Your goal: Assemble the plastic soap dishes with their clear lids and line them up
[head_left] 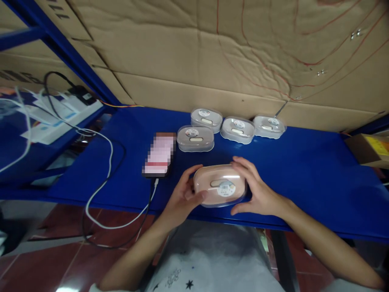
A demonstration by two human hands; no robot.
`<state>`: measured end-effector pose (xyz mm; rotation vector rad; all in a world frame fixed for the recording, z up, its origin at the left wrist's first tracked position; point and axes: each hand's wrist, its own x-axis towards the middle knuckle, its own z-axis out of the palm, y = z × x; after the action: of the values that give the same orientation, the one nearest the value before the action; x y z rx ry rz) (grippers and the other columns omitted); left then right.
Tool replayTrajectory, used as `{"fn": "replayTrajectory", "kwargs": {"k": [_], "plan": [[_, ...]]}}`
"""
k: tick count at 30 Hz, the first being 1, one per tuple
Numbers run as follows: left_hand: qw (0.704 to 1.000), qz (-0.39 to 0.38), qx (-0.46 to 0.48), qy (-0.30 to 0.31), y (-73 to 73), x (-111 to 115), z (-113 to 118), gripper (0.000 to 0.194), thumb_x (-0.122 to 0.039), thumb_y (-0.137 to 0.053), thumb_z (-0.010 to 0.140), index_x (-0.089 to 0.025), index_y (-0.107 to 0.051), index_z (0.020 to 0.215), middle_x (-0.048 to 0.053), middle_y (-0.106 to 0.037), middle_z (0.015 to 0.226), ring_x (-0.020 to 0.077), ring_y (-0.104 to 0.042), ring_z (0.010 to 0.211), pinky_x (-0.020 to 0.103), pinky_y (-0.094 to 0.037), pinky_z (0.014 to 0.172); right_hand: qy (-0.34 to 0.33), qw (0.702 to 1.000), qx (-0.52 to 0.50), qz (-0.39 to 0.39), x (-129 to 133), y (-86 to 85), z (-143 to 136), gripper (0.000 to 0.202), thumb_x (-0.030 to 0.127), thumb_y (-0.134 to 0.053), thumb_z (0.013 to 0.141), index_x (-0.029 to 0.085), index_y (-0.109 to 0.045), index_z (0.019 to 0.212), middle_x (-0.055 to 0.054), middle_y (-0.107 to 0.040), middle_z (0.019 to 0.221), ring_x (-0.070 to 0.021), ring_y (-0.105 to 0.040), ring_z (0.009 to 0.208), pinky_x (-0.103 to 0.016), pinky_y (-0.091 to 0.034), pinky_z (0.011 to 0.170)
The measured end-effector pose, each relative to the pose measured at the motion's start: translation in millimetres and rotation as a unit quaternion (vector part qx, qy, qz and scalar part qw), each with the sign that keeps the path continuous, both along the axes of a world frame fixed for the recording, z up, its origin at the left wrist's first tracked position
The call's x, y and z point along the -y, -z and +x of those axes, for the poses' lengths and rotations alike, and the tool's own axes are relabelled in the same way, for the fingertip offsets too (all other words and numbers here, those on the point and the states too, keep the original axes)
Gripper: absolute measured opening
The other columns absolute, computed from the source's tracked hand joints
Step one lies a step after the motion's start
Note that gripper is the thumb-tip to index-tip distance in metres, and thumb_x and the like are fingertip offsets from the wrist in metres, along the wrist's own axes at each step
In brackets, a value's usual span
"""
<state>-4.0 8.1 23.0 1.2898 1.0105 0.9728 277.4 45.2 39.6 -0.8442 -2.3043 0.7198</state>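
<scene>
A pink oval plastic box (204, 182) with a clear lid and a round printed label lies between my hands near the front edge of the blue table. My left hand (184, 198) grips its left end, thumb over the lid and fingers behind. Around the right end curves my right hand (258, 192), its fingertips on the far rim and its thumb by the near corner. Farther back stand similar lidded boxes in grey: one at the front left (196, 145), another behind it (206, 115), one in the middle (238, 136) and one to the right (270, 132).
Left of the boxes lies a phone (159, 154) with its screen blurred, a white cable (111, 162) running from it. Power strips (60, 117) sit at far left. Cardboard (182, 61) backs the blue table (304, 182); a carton (369, 150) is at right.
</scene>
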Motion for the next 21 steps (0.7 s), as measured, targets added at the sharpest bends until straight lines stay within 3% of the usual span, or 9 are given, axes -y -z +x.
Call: {"fn": "replayTrajectory", "kwargs": {"k": [3, 5, 8, 10, 14, 16, 18, 21], "plan": [[0.999, 0.016, -0.018, -0.035, 1.8, -1.9, 1.4, 0.065, -0.056, -0.062, 0.102, -0.028, -0.037, 0.155, 0.016, -0.061, 0.152, 0.0321, -0.064, 0.137, 0.051, -0.056, 0.112, -0.019, 0.998, 0.055, 0.026, -3.4, 5.0, -3.2, 0.103, 0.055, -0.083, 0.088, 0.033, -0.023, 0.169, -0.018, -0.034, 0.169, -0.0377, -0.037, 0.158, -0.058, -0.044, 0.124], [0.993, 0.068, -0.07, -0.072, 1.9, 1.3, 2.9, 0.062, -0.049, -0.056, 0.106, -0.029, -0.031, 0.16, 0.016, -0.045, 0.166, 0.031, -0.052, 0.15, 0.051, -0.05, 0.12, -0.006, 0.997, 0.066, 0.034, -9.1, 9.2, -7.1, 0.1, 0.054, -0.08, 0.09, 0.033, -0.023, 0.17, -0.019, -0.038, 0.166, -0.0378, -0.04, 0.156, -0.059, -0.046, 0.122], [0.953, 0.183, -0.21, -0.12, -0.5, 8.7, 6.5, 0.07, -0.04, -0.061, 0.105, -0.032, -0.025, 0.165, 0.015, -0.019, 0.178, 0.034, -0.026, 0.164, 0.058, -0.035, 0.129, 0.021, 0.996, 0.078, 0.036, -23.0, 12.2, -16.8, 0.1, 0.057, -0.079, 0.091, 0.031, -0.023, 0.17, -0.019, -0.043, 0.163, -0.0386, -0.044, 0.153, -0.06, -0.048, 0.12], [0.913, 0.248, -0.301, -0.115, -2.2, 11.7, 9.3, 0.068, -0.033, -0.063, 0.104, -0.033, -0.03, 0.164, 0.014, -0.012, 0.179, 0.0367, -0.018, 0.166, 0.062, -0.031, 0.13, 0.035, 0.993, 0.101, 0.044, -34.4, 10.6, -25.1, 0.101, 0.061, -0.076, 0.091, 0.03, -0.021, 0.17, -0.02, -0.046, 0.161, -0.0393, -0.045, 0.153, -0.061, -0.047, 0.12], [0.842, 0.335, -0.419, -0.059, -0.4, 9.5, 13.1, 0.057, -0.026, -0.058, 0.106, -0.032, -0.04, 0.16, 0.017, -0.021, 0.175, 0.0391, -0.022, 0.165, 0.068, -0.03, 0.128, 0.054, 0.972, 0.198, 0.118, -58.8, -1.7, -32.0, 0.104, 0.076, -0.066, 0.09, 0.025, -0.023, 0.17, -0.024, -0.039, 0.168, -0.0452, -0.034, 0.158, -0.071, -0.033, 0.124], [0.817, 0.354, -0.453, -0.053, 2.2, 6.6, 13.9, 0.058, -0.027, -0.058, 0.105, -0.03, -0.039, 0.161, 0.02, -0.028, 0.173, 0.0404, -0.026, 0.163, 0.071, -0.029, 0.127, 0.031, 0.965, 0.216, 0.148, -72.2, -10.5, -23.7, 0.1, 0.08, -0.058, 0.093, 0.026, -0.026, 0.17, -0.021, -0.035, 0.172, -0.0427, -0.032, 0.16, -0.068, -0.031, 0.126], [0.807, 0.36, -0.465, -0.054, 4.1, 4.4, 14.4, 0.059, -0.027, -0.058, 0.105, -0.027, -0.039, 0.162, 0.022, -0.031, 0.171, 0.0405, -0.027, 0.162, 0.07, -0.03, 0.126, 0.021, 0.963, 0.211, 0.168, -87.4, -18.2, -7.6, 0.089, 0.077, -0.051, 0.098, 0.028, -0.027, 0.169, -0.017, -0.036, 0.172, -0.0379, -0.033, 0.16, -0.062, -0.033, 0.127], [0.805, 0.363, -0.466, -0.059, 4.8, 3.4, 15.4, 0.059, -0.026, -0.058, 0.105, -0.024, -0.039, 0.161, 0.023, -0.031, 0.171, 0.0399, -0.026, 0.163, 0.069, -0.03, 0.127, 0.111, 0.95, 0.215, 0.198, -112.6, -21.8, 21.5, 0.078, 0.068, -0.046, 0.105, 0.026, -0.029, 0.169, -0.017, -0.034, 0.173, -0.0385, -0.032, 0.16, -0.063, -0.029, 0.128]]}}
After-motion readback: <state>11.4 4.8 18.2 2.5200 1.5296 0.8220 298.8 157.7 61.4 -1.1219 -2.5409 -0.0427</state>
